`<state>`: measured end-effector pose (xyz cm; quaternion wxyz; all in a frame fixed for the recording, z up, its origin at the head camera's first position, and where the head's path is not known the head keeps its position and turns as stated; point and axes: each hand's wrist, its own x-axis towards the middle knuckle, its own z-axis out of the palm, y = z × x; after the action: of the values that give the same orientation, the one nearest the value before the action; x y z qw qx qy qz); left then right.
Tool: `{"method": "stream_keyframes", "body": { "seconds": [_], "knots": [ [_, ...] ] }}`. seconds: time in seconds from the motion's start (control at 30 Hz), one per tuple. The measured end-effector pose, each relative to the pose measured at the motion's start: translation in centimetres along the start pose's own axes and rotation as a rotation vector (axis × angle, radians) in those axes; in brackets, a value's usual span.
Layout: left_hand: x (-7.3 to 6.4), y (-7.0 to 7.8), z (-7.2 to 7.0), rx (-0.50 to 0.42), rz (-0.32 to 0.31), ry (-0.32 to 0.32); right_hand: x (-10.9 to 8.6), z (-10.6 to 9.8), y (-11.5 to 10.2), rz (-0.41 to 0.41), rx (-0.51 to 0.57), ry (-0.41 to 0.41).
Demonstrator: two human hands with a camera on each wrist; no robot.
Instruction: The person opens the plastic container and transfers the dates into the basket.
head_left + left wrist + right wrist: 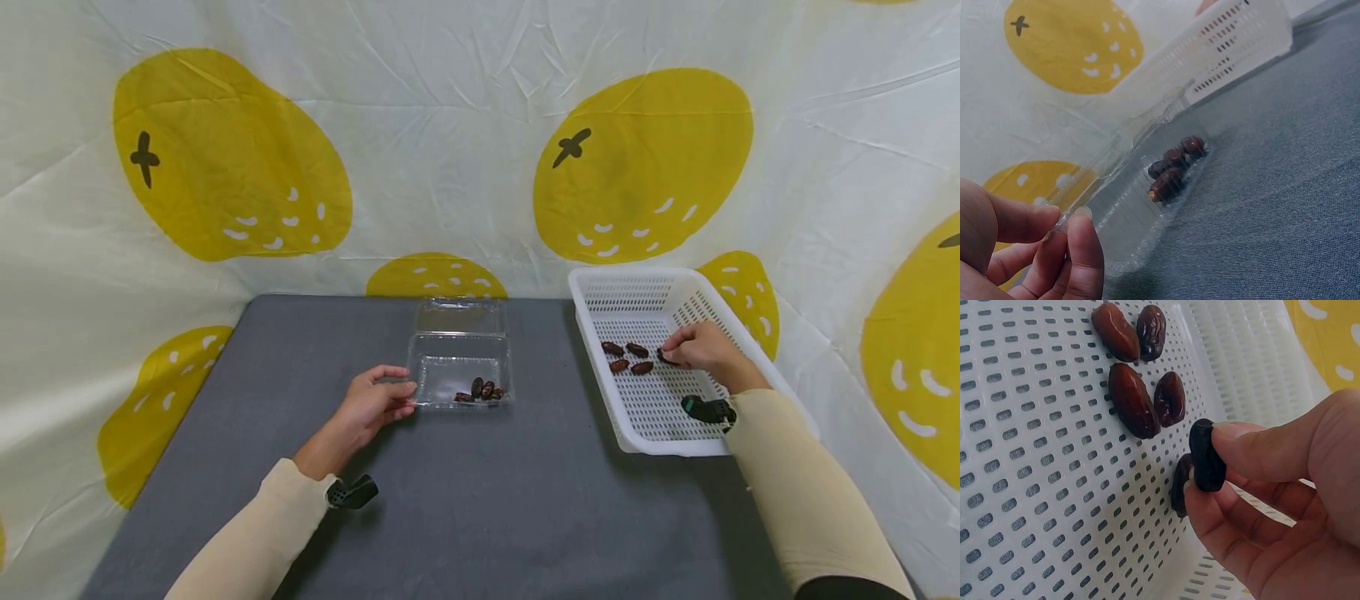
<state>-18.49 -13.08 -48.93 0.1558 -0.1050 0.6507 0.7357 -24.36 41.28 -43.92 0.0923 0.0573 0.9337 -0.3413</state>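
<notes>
A clear plastic clamshell box [442, 373] stands with its lid [459, 317] raised at the back. Several dates [487, 389] lie together at its near right side. My left hand [369, 406] pinches the box's left rim between thumb and fingers, as the left wrist view shows. Over a white perforated basket [630, 433], my right hand [708, 354] pinches a dark date [1207, 456] between thumb and fingertips. Another date [1180, 487] lies partly hidden behind it. Several more dates [1134, 403] rest on the basket floor toward its left side.
A grey cloth-covered table [480, 508] carries both containers, with the basket to the right of the box. Behind the table hangs a pale curtain [442, 167] printed with yellow fruit. The basket's raised walls surround my right hand.
</notes>
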Motion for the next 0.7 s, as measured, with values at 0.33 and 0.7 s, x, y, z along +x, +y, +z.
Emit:
{"method": "stream_keyframes", "body": {
  "seconds": [0.33,0.7],
  "knots": [
    [0.1,0.0,0.0,0.010,-0.008,0.006,0.3,-0.1,0.5,0.013,-0.015,-0.039],
    [0.1,0.0,-0.1,-0.007,-0.012,-0.006,-0.7,0.1,-2.2,-0.095,-0.075,-0.029]
  ]
}}
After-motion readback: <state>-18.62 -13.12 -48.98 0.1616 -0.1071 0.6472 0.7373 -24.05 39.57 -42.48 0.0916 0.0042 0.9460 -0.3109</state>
